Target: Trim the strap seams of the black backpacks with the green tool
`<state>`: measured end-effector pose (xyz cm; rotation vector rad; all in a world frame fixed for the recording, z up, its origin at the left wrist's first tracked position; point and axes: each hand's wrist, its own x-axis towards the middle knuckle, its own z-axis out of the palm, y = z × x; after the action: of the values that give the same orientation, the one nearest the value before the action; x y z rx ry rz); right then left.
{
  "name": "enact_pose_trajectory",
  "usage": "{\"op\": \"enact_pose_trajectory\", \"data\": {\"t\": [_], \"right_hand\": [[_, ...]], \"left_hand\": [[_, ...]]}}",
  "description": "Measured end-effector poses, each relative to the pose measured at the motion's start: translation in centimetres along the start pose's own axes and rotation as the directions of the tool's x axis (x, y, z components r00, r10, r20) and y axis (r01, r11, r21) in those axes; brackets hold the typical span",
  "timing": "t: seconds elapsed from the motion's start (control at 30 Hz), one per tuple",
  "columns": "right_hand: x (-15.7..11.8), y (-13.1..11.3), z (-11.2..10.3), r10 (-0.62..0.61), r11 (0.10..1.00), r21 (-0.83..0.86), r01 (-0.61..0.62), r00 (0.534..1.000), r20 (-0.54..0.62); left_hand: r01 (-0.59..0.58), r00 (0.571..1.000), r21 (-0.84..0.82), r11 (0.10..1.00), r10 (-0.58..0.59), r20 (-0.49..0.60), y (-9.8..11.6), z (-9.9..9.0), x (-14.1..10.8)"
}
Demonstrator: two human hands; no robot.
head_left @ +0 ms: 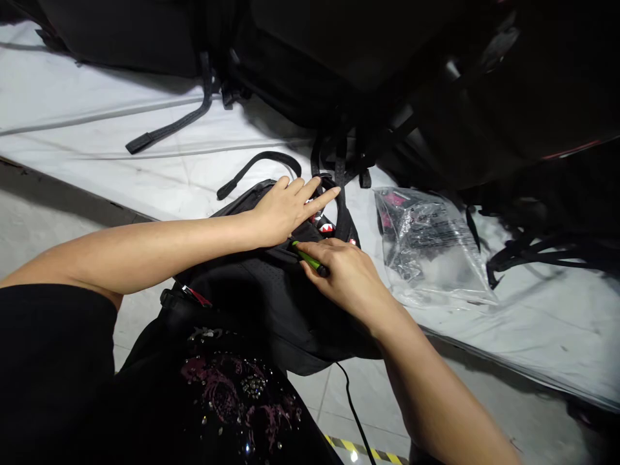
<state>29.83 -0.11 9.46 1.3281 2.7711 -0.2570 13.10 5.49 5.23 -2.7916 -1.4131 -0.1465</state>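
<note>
A black backpack (290, 310) lies against my front at the edge of the white-covered table. My left hand (290, 206) rests flat on its upper part, fingers stretched out toward the straps. Closed in my right hand (346, 271) is a slim green tool with a black end (310, 259); its tip meets the backpack fabric just below my left hand, and its exact kind cannot be made out. Between the hands and the straps, a red-and-white toothed print (326, 227) shows on the backpack. One loose black strap (264, 157) curls out beyond the left hand.
Several large black bags (310, 58) line the far side of the table (159, 184). To the right lies a clear plastic bag (431, 252) with dark and pink contents. Another webbing strap (169, 132) hangs toward me. A black cord (353, 407) runs down near yellow-and-black floor tape (351, 445).
</note>
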Motion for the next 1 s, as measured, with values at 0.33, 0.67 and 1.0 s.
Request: {"op": "enact_pose_trajectory", "data": {"t": [0.33,0.67,1.0], "right_hand": [[0.1,-0.4,-0.4,0.004,0.998,-0.069,-0.002,1.0,0.03],[0.4,-1.7,-0.9,0.111,0.978,-0.188,-0.088,0.987,0.117],[-0.2,-0.7,-0.6,0.141,0.99,-0.029,-0.138,0.983,0.117]], "left_hand": [[-0.02,1.0,-0.006,1.0,0.02,-0.021,-0.1,0.0,-0.1],[-0.017,0.999,0.044,0.999,0.019,-0.032,-0.1,0.3,-0.1],[-0.006,0.999,0.065,0.998,0.004,0.031,-0.1,0.0,0.0]]}}
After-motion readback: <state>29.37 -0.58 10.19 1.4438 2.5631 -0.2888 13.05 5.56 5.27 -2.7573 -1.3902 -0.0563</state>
